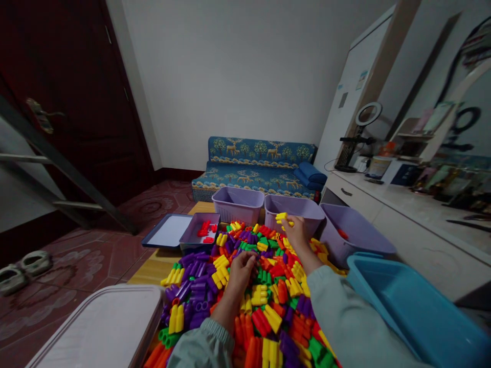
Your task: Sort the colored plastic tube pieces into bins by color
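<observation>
A thick pile of plastic building blocks [199,291] in yellow, red, orange, green and purple covers much of the table; many are ribbed like joined tubes. My right hand [297,232] is raised at the far side of the pile, its fingers closed on a yellow block [282,217]. This block is just in front of the middle lavender bin [316,219]. Closer in, my left hand [241,268] reaches into the middle of the pile, fingers curled down among the blocks. Whatever lies under its fingertips is hidden.
Two more lavender bins stand along the back, left [238,207] and right [360,240]. A shallow box [186,235] holding red pieces sits at left beside a dark-rimmed lid [169,231]. A turquoise tub [418,306] is at right, a white lid [99,327] front left.
</observation>
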Demonstrator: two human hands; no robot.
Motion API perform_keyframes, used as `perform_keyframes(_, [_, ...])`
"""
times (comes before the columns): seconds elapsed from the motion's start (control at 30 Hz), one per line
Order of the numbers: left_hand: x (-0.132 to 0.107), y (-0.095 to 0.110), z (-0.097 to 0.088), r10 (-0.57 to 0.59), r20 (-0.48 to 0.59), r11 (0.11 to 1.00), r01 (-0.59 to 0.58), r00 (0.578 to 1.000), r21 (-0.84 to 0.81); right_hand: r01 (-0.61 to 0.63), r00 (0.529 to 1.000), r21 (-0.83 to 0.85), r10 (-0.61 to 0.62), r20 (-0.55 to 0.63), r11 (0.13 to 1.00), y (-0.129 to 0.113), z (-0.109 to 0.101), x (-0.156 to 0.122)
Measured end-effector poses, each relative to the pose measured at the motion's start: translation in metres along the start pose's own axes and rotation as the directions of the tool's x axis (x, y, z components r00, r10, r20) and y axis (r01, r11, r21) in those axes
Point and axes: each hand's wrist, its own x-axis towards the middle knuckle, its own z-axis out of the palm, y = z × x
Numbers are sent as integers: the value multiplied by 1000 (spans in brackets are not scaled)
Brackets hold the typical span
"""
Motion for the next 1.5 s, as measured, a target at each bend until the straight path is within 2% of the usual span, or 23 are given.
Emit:
perform_keyframes(0.1, [1,-2,-1,2,2,999,-2,1000,-39,20,1000,-1,-20,-19,1000,14,6,12])
perform_keyframes(0.2, [9,1,-1,-42,-16,985,39,999,-169,-9,1000,30,9,-5,1000,23,10,18])
perform_keyframes(0.3, [27,17,6,-92,-3,932,85,996,-352,-36,999,44,36,3,998,27,11,17])
perform_keyframes(0.37, [44,34,16,-48,15,922,50,999,-385,-18,1000,37,18,14,999,27,10,14])
perform_keyframes(0.43, [63,50,29,55,34,968,-45,998,-245,14,999,22,-15,47,1000,26,8,10])
perform_keyframes(0.47, [72,56,35,111,43,990,-107,993,-93,33,997,13,-34,69,999,25,7,8])
perform_keyframes(0.5, [80,62,41,203,62,974,-208,977,90,51,995,2,-51,91,999,24,6,6])
perform_keyframes(0.53, [87,66,45,295,120,905,-317,948,282,64,992,-9,-63,113,998,23,4,5])
perform_keyframes(0.6, [98,71,50,373,287,656,-470,882,590,88,985,-35,-82,154,995,21,2,2])
perform_keyframes(0.67, [105,73,52,321,446,397,-546,835,737,105,979,-70,-90,185,992,18,-1,0])
perform_keyframes(0.7, [107,73,53,275,500,304,-567,821,765,110,976,-89,-91,196,990,17,-3,0])
perform_keyframes(0.77, [108,72,53,212,564,190,-600,798,777,118,973,-128,-89,214,985,15,-6,-1])
perform_keyframes(0.83, [108,69,54,202,584,143,-614,786,776,127,970,-151,-91,226,980,13,-10,-1])
perform_keyframes(0.97, [106,61,54,249,606,114,-644,756,757,163,961,-159,-120,248,974,14,-18,0])
perform_keyframes(1.1, [103,55,50,274,637,143,-686,720,714,181,954,-151,-136,266,972,17,-24,-2])
perform_keyframes(1.27, [97,46,46,310,638,200,-705,704,681,177,957,-131,-139,254,975,17,-25,-11])
perform_keyframes(1.5, [92,46,43,313,651,213,-719,692,661,153,955,-125,-115,273,980,16,-24,-18])
